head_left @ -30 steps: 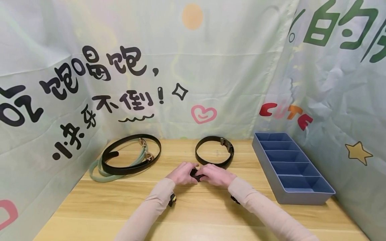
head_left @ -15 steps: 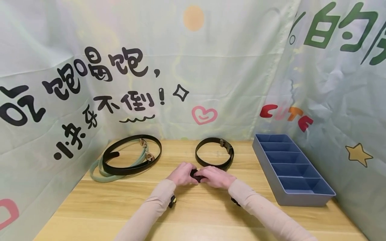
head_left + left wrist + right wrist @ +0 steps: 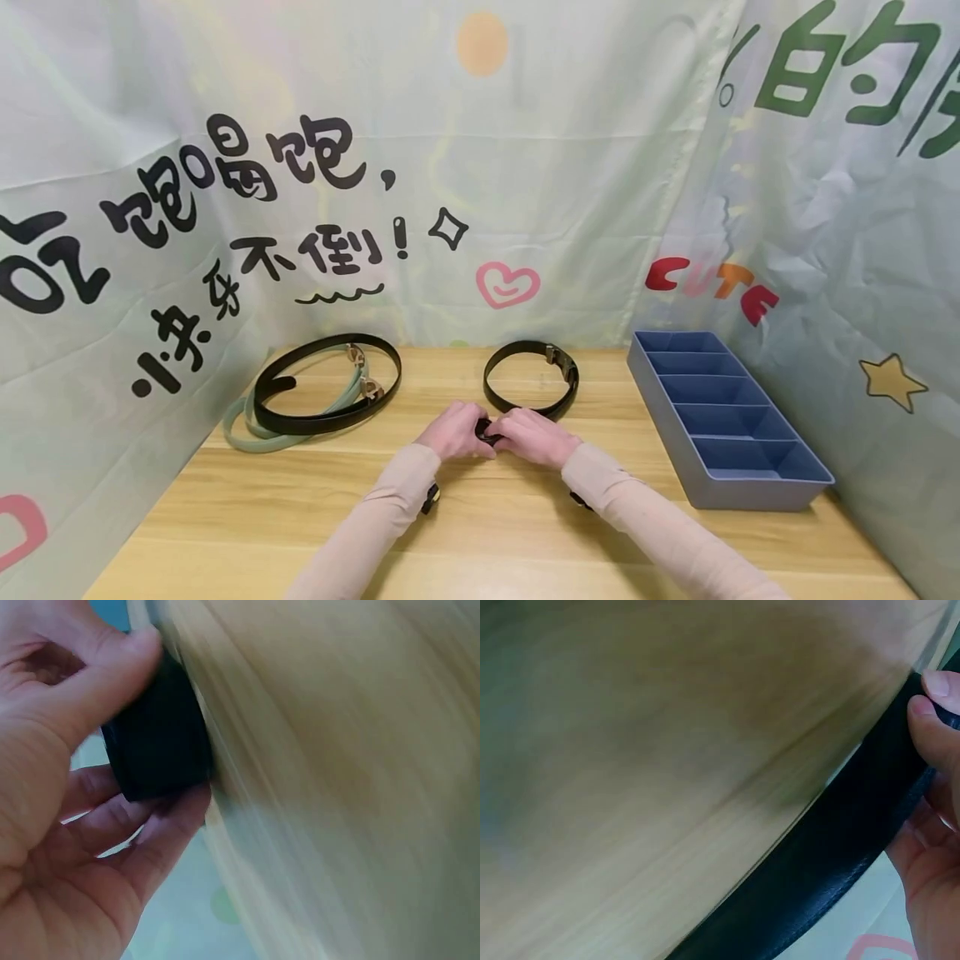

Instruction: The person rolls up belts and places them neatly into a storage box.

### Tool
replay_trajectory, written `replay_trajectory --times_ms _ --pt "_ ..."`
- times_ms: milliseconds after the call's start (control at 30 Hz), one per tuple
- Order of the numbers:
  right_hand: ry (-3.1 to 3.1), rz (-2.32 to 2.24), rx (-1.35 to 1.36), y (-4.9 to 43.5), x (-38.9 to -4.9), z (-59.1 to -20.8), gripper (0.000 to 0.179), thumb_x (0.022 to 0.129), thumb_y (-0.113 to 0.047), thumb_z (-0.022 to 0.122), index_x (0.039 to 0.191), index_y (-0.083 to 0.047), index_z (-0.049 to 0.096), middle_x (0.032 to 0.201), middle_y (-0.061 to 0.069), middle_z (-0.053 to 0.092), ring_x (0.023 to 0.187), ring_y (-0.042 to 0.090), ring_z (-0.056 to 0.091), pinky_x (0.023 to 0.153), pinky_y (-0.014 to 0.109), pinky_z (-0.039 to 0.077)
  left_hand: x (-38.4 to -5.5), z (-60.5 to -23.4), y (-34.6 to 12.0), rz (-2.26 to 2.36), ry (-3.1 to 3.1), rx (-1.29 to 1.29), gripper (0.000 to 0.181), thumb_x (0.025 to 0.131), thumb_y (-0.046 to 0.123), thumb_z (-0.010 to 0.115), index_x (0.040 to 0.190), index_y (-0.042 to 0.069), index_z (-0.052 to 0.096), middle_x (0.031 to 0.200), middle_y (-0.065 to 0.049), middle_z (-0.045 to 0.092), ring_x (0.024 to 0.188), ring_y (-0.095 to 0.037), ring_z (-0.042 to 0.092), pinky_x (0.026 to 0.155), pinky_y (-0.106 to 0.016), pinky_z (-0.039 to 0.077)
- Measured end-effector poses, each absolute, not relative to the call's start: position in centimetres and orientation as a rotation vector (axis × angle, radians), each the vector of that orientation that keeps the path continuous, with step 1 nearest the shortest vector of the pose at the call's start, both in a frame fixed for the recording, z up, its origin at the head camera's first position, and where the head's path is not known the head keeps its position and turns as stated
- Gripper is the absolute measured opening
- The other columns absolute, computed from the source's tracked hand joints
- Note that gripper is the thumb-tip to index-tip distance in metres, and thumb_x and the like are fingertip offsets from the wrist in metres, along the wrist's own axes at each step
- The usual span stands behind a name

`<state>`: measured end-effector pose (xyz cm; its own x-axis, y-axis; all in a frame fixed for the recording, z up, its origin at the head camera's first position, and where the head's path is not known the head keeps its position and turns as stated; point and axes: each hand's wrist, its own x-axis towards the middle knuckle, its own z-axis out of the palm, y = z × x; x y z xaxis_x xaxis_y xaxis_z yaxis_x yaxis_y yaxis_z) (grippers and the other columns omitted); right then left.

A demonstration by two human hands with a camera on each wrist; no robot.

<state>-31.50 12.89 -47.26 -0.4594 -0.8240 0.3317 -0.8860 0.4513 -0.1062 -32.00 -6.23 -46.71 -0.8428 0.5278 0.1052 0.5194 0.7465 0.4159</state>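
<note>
A black belt (image 3: 562,405) stands on its edge in a loop in the middle of the table, its metal buckle (image 3: 552,355) at the back right of the loop. At its near side, a small rolled part (image 3: 482,429) sits between both hands. My left hand (image 3: 452,432) pinches this part; in the left wrist view the thumb presses one face of the black strap (image 3: 161,739) and the fingers support its lower edge. My right hand (image 3: 536,438) grips the belt close beside it. In the right wrist view, the band (image 3: 817,847) runs away from the thumb and fingers.
Another black belt (image 3: 318,425) with a metal buckle lies coiled at the back left, over a pale green belt (image 3: 258,446). A blue-grey box (image 3: 757,493) with several compartments stands at the right. Printed cloth hangs behind and along both sides of the wooden table (image 3: 480,542).
Both hands keep hold of the rolled part of the black belt. The loop and the right hand have shifted very slightly to the left.
</note>
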Motion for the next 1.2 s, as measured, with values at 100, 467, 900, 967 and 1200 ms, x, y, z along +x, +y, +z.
replay_trajectory --times_ms 100,467,900,967,1200 --pt "-2.529 0.423 1.488 13.2 -31.5 -47.1 0.019 0.089 -0.019 0.069 0.108 -0.014 0.069 0.099 -0.002 0.071 0.087 0.009 0.065 0.079 0.025 0.052 -32.0 -46.7 -6.4 0.679 2.902 0.896 0.031 0.069 0.028 0.089 0.093 0.016 0.072 0.083 0.006 0.069 0.074 -0.007 0.057 0.071 -0.023 0.049" --pt "-2.444 0.501 1.478 13.2 -31.5 -47.1 0.014 0.086 -0.015 0.073 0.100 -0.013 0.070 0.094 -0.001 0.075 0.082 0.009 0.068 0.074 0.022 0.052 -32.1 -46.2 -6.6 0.693 2.849 0.835 0.034 0.069 0.030 0.089 0.093 0.016 0.071 0.083 0.007 0.068 0.073 -0.007 0.057 0.070 -0.024 0.048" --pt "-2.455 0.487 1.531 14.2 -31.4 -46.9 0.028 0.088 -0.002 0.067 0.116 -0.004 0.064 0.105 0.009 0.068 0.095 0.020 0.067 0.085 0.032 0.053 -32.4 -46.4 -6.8 0.656 2.834 0.945 0.028 0.071 0.023 0.088 0.093 0.018 0.071 0.086 0.007 0.068 0.080 -0.008 0.058 0.076 -0.025 0.048" --pt "-2.410 0.486 1.536 14.0 -31.4 -47.0 0.023 0.088 -0.003 0.068 0.111 -0.005 0.064 0.099 0.008 0.069 0.088 0.019 0.067 0.080 0.029 0.053 -32.2 -46.4 -6.7 0.645 2.844 0.933 0.027 0.071 0.023 0.087 0.092 0.019 0.070 0.085 0.007 0.067 0.079 -0.009 0.058 0.075 -0.025 0.048" --pt "-2.458 0.451 1.491 13.2 -31.4 -47.1 0.017 0.087 -0.008 0.071 0.104 -0.008 0.069 0.096 0.004 0.071 0.086 0.014 0.069 0.076 0.023 0.053 -31.7 -46.2 -6.1 0.675 2.922 0.790 0.031 0.066 0.034 0.090 0.084 0.018 0.069 0.079 0.007 0.065 0.073 -0.010 0.056 0.070 -0.027 0.047"
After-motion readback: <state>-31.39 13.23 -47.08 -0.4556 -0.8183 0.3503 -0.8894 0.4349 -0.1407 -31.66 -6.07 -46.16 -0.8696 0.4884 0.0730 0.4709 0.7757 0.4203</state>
